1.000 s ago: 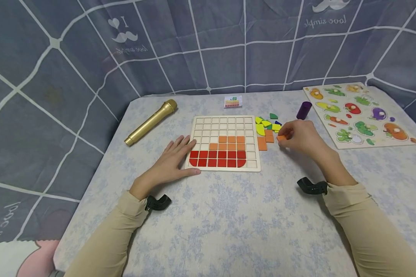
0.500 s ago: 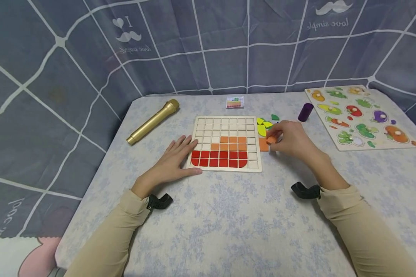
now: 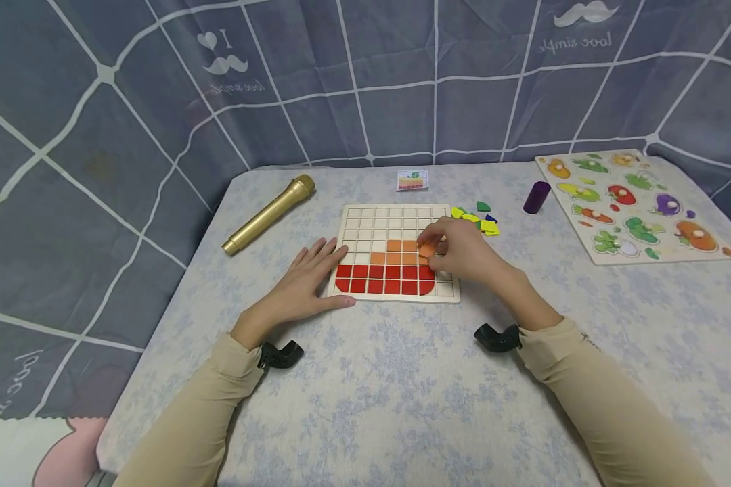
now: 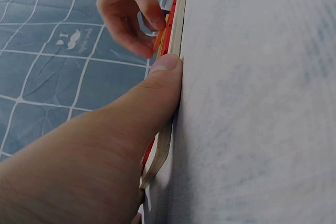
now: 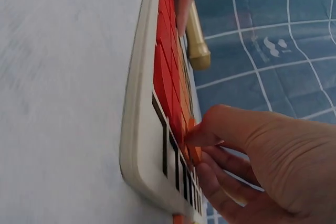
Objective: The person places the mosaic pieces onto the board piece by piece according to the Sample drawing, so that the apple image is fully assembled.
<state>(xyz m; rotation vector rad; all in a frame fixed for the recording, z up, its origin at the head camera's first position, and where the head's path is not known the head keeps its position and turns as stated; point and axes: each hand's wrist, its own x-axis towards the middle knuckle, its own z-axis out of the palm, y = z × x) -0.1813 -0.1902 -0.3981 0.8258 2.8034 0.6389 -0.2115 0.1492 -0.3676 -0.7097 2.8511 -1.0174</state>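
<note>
A wooden grid board (image 3: 365, 223) lies on the table, its near rows filled with red tiles (image 3: 375, 279) and orange tiles (image 3: 394, 258). My left hand (image 3: 307, 281) rests with spread fingers on the board's left edge, the thumb along its near edge. Over the right part of the grid, my right hand (image 3: 466, 251) pinches an orange tile (image 3: 427, 250) between thumb and fingers. The right wrist view shows that pinched tile (image 5: 194, 148) close above the board; whether more than one is held, I cannot tell. The hand hides some squares beneath it.
Loose yellow pieces (image 3: 489, 228), a green piece (image 3: 483, 206) and a blue one lie right of the board. A small picture card (image 3: 412, 180) sits behind it. Around them are a gold microphone (image 3: 271, 213), a purple cylinder (image 3: 537, 197) and a vegetable puzzle board (image 3: 636, 203).
My right hand has picked up orange tile from the loose pieces and moved left with it, now over the grid. My left hand has stayed on the board's edge.
</note>
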